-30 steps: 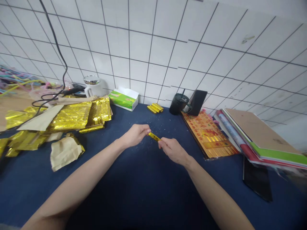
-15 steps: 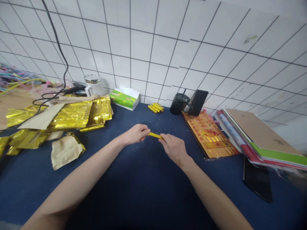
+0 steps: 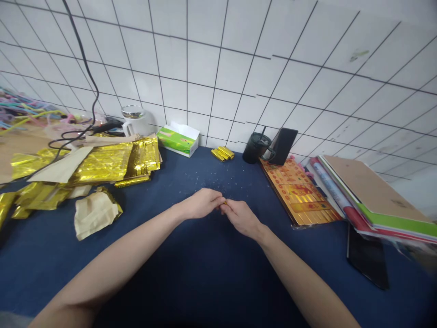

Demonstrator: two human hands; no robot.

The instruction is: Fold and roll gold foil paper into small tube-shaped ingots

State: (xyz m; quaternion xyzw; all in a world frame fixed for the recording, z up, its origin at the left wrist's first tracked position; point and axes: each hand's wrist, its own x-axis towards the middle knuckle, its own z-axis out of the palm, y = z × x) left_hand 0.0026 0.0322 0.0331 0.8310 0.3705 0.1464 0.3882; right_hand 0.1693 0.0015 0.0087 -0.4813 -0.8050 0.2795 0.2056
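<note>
The person's left hand (image 3: 204, 203) and right hand (image 3: 243, 218) meet at the fingertips above the blue tabletop (image 3: 205, 273), thumbs and fingers drawn into narrow pinches on what looks like a gold foil piece (image 3: 226, 202); only a sliver shows between them, so its full shape cannot be told. The step in hand seems to be shaping or smoothing this piece with both hands together, and the next move would call for a light, even pinch that neither creases nor drops it. Beyond the hands, near the tiled wall (image 3: 208, 59), lie small gold rolls (image 3: 222, 153), between a green tissue pack (image 3: 178, 142) and a dark mug (image 3: 255, 148). Gold foil sheets (image 3: 102, 164) are heaped to the left, a crumpled paper-backed piece (image 3: 95, 216) nearer; an orange packet (image 3: 302, 193) lies to the right. Pale flecks dot the surface ahead, but nothing bulky crowds the hands
</note>
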